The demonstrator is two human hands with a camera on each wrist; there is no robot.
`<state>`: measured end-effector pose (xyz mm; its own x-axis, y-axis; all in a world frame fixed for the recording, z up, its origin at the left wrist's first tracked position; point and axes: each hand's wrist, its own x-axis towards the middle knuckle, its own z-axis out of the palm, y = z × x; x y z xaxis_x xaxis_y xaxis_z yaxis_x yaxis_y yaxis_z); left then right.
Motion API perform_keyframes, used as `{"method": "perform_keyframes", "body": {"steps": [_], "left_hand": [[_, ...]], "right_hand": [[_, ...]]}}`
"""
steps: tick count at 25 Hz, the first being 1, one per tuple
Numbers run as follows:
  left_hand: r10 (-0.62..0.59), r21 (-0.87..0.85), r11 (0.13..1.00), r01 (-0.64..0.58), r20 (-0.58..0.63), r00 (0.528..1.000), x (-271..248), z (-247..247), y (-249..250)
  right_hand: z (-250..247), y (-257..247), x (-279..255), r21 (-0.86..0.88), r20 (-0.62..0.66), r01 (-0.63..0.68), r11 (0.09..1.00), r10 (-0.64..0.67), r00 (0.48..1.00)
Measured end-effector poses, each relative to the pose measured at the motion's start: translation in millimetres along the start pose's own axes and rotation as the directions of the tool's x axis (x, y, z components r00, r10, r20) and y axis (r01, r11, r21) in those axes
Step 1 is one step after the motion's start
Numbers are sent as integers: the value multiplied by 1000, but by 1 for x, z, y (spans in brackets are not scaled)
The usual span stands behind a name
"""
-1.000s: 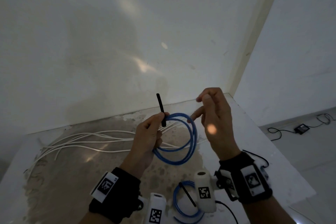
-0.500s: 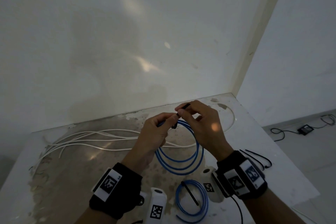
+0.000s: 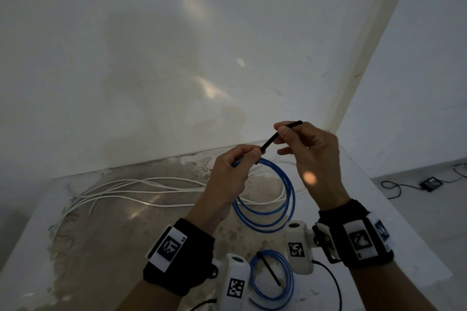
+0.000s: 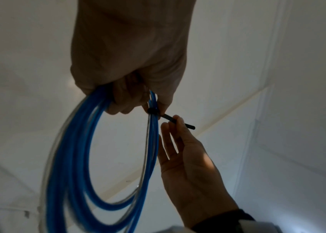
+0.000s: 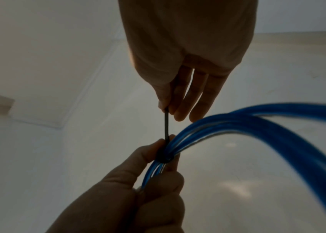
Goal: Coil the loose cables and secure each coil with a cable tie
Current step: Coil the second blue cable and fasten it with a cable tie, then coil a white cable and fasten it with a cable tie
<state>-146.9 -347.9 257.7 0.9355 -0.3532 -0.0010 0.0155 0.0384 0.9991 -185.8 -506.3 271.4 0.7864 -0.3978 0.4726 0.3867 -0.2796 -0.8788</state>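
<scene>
Left hand (image 3: pixel 227 174): fingers curled round the blue cable coil (image 3: pixel 267 199), held above the bench (image 3: pixel 113 235).
Right hand (image 3: pixel 310 159): pinching the black cable tie (image 3: pixel 274 138), at the coil's 12 o'clock.

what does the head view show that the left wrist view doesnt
Only the head view shows the tabletop with loose white cables and a second, already tied blue coil near the wrists. Only the left wrist view shows the black cable tie's loop cinched round the strands. Both show the left hand gripping the blue cable coil while the right hand pinches the cable tie's tail.
</scene>
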Motion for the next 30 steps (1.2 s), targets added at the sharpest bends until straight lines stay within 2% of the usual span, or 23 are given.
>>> {"method": "perform_keyframes", "body": {"steps": [6,8,9,10,12,14,15,17,19,21,22,23,24,26,28,30], "left_hand": [[91,94,991,-96,49,995,-3,4,-11],[59,54,997,-61,45,997,-5,1,-23],[24,-8,1000,-24,22,999,-6,-3,-31],[-33,-98,995,31,-19,999,-8,-7,-40],[-176,-306,942,139,-100,979,-10,-20,-62],[-278,-402,892,205,-132,951,-13,-33,-88],[-304,-358,903,238,-139,943,-16,-38,-100],[-358,-137,930,341,-130,925,-34,-48,-126],[-439,66,894,443,-69,896,-59,-62,-145],[-486,164,859,485,-35,873,-81,-78,-163],[-499,197,846,495,-33,866,-87,-85,-170],[-514,231,830,508,-42,857,-93,-93,-182],[-532,263,810,525,-49,845,-97,-99,-192],[-551,361,763,536,-70,831,-101,-107,-214],[-517,562,689,458,-61,854,-104,-108,-232],[-470,759,560,332,-38,882,-106,-107,-243]], "right_hand": [[-3,1,-4,44,37,-81,996,80,996],[0,6,-7,93,65,-180,979,174,983],[1,10,-9,68,113,-234,970,225,968],[1,18,-15,-28,187,-271,962,271,944],[1,39,-34,-278,369,-307,910,396,841],[5,58,-58,-323,490,-395,860,509,707],[7,66,-69,-289,498,-475,831,554,667],[13,83,-91,-234,467,-633,738,656,593],[20,103,-109,-318,464,-703,637,751,470],[27,128,-131,-521,518,-609,598,789,331],[27,137,-138,-586,542,-541,603,788,291],[28,144,-145,-612,553,-503,610,785,280],[29,147,-148,-616,542,-495,613,786,297],[25,151,-147,-597,484,-525,606,795,366],[18,152,-143,-565,440,-564,602,798,412],[10,155,-140,-552,408,-574,605,796,446]]}}
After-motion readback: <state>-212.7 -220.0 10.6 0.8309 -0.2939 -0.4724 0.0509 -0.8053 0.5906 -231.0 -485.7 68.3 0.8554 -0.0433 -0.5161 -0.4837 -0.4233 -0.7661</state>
